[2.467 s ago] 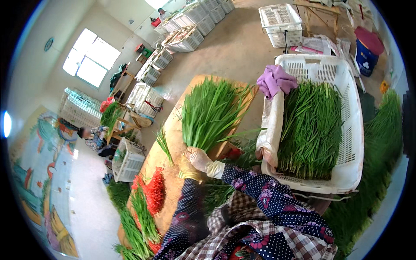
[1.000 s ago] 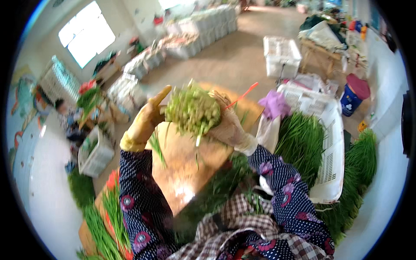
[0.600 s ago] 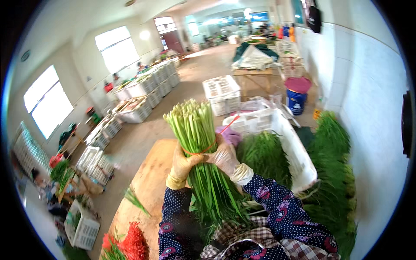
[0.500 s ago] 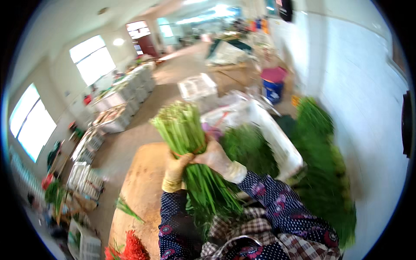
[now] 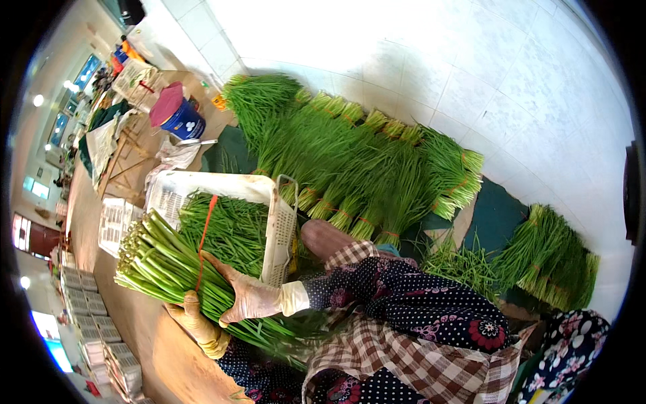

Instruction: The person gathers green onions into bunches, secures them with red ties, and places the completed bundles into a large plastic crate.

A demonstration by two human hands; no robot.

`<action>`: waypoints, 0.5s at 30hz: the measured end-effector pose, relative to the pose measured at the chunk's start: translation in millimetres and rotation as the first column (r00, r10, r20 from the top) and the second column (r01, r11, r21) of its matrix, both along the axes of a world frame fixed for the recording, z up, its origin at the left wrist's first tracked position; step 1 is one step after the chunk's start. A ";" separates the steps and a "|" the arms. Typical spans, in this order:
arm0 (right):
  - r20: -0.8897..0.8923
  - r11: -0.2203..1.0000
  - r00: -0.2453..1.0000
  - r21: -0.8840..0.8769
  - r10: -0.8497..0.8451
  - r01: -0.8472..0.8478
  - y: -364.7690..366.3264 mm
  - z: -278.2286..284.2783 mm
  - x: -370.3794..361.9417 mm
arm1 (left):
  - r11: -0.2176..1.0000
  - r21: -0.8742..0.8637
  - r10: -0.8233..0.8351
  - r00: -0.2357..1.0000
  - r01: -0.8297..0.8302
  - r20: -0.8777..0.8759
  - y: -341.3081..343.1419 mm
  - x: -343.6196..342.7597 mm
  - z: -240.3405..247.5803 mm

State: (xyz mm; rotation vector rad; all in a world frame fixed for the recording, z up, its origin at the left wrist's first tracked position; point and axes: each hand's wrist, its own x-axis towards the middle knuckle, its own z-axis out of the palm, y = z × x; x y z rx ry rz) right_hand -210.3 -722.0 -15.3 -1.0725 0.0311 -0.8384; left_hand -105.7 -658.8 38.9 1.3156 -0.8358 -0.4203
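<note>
A thick bunch of green chives (image 5: 151, 259) lies slantwise between my two gloved hands, its pale cut ends toward the left. A red-orange tie (image 5: 200, 259) runs across the bunch, one end standing up above it. From below, my left hand (image 5: 195, 323) in a yellowish glove is closed on the stalks, thumb near the tie. My right hand (image 5: 252, 295), in a thin pale glove, wraps over the bunch on the leafy side of the tie. The leaf ends trail toward my checked apron (image 5: 404, 343).
Beyond the bunch stands a white plastic crate (image 5: 279, 222) holding loose greens (image 5: 225, 232). Tied bundles (image 5: 350, 161) line the tiled wall, with more bundles (image 5: 548, 259) at right. A blue bucket (image 5: 183, 121) stands farther off. A wooden tabletop (image 5: 178, 363) is at lower left.
My view has swung right toward the wall and crate. The bunch has tipped from upright to slanting left, still in both hands, and the tie's raised end now shows.
</note>
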 end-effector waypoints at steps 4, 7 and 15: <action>0.122 0.995 0.989 0.055 0.081 -0.088 -30.3 -13.9 -3.1 | 0.998 0.041 -0.049 0.999 0.050 -0.011 -32.4 -3.6 -6.1; -0.045 0.968 0.987 -0.203 -0.157 0.145 -50.5 -23.3 -1.3 | 0.991 0.060 -0.119 0.991 0.122 -0.054 -55.0 13.5 -14.9; 0.191 0.840 0.982 0.534 -0.006 -0.098 -89.9 -57.2 -12.9 | 0.911 0.375 -0.226 0.967 0.169 0.114 -137.1 -2.9 -43.9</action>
